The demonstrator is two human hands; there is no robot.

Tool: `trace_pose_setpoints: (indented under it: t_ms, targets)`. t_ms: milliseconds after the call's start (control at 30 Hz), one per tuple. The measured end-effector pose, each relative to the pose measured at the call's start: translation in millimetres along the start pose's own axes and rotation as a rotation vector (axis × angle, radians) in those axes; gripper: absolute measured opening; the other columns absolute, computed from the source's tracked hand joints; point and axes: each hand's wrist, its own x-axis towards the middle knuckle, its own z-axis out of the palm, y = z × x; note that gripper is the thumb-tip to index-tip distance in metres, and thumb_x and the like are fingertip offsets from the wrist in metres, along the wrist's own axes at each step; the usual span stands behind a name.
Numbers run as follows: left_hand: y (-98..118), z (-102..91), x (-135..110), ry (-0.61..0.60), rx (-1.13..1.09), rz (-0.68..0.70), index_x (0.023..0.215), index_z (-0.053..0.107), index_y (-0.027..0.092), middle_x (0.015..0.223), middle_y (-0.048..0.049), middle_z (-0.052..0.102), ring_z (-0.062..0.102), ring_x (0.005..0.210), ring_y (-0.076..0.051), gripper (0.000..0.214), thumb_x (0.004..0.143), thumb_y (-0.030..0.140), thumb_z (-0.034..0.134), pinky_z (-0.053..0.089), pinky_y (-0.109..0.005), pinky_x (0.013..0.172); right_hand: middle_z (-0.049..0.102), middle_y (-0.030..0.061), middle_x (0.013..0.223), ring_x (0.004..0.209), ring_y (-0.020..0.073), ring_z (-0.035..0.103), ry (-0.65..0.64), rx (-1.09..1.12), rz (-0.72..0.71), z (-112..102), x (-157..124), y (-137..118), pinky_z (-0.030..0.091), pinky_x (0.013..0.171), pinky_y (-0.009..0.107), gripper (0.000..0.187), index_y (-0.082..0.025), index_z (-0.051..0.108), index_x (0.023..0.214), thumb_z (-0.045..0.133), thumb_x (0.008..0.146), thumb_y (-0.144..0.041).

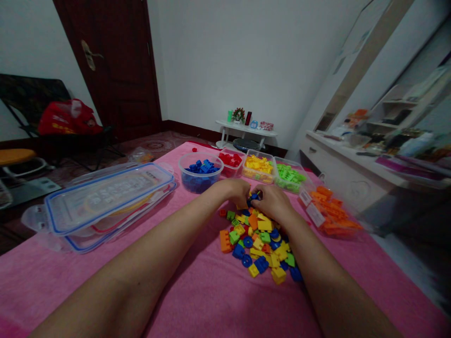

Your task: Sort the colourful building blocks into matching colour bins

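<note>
My left hand point(237, 189) and my right hand point(272, 202) meet above the far end of a pile of mixed plastic bricks point(260, 244) on the pink cloth point(197, 291). Both hands have their fingers curled inward and pinch a small blue brick point(254, 197) between them. The fingertips are partly hidden behind the knuckles. The pile holds yellow, blue, green, orange and red pieces.
Behind the hands stand a round tub of blue bricks point(200, 172), and boxes of red point(230, 160), yellow point(259, 167), green point(289, 176) and orange bricks point(329, 211). Stacked clear lids point(105, 199) lie at left. A white dresser point(355, 173) stands right.
</note>
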Motion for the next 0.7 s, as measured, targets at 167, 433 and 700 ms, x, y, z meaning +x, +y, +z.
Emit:
trace_pose_setpoints:
  t_ms: [167, 433, 700]
  targets:
    - [-1.7, 0.9, -0.9, 0.097, 0.034, -0.039, 0.087, 0.072, 0.013, 0.08, -0.0094, 0.07, 0.058, 0.062, -0.018, 0.034, 0.061, 0.03, 0.06, 0.039, -0.026, 0.052, 0.069, 0.0027, 0.086, 0.074, 0.0164, 0.059, 0.004, 0.018, -0.019, -0.9, -0.4, -0.6, 0.034, 0.057, 0.024, 0.029, -0.027, 0.067, 0.098, 0.058, 0.07, -0.031]
    - [-6.7, 8.0, 4.1, 0.179, 0.055, -0.078, 0.086, 0.071, 0.016, 0.084, -0.0085, 0.07, 0.06, 0.068, -0.018, 0.032, 0.061, 0.03, 0.058, 0.037, -0.023, 0.05, 0.069, 0.0022, 0.093, 0.079, 0.0168, 0.06, -0.033, 0.007, -0.056, 0.8, -3.4, -4.8, 0.036, 0.06, 0.024, 0.031, -0.027, 0.066, 0.101, 0.059, 0.071, -0.031]
    - [-4.9, 7.8, 3.1, 0.178, 0.055, -0.094, 0.089, 0.07, 0.017, 0.088, -0.0096, 0.07, 0.063, 0.075, -0.021, 0.033, 0.061, 0.031, 0.059, 0.042, -0.023, 0.055, 0.068, 0.0036, 0.1, 0.088, 0.0206, 0.061, -0.041, -0.037, -0.089, 1.3, -6.6, -8.5, 0.039, 0.064, 0.026, 0.031, -0.028, 0.064, 0.104, 0.056, 0.073, -0.032]
